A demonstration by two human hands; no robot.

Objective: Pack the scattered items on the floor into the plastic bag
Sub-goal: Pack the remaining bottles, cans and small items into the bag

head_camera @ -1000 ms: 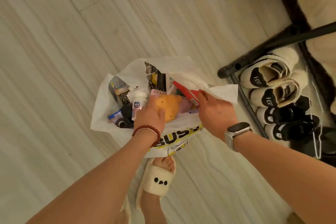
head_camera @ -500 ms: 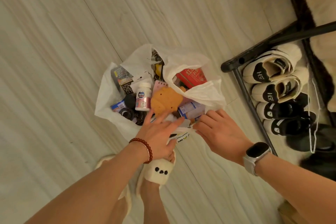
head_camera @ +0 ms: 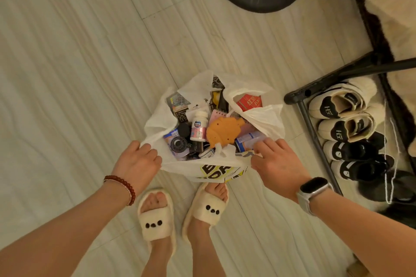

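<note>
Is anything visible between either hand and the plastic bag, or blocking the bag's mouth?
Nothing visible does. The left hand grips the plastic bag at its left edge, and the right hand grips the near right edge. The mouth gapes open over the orange toy and white bottle.

Dim warm light – soft, edges warped
</note>
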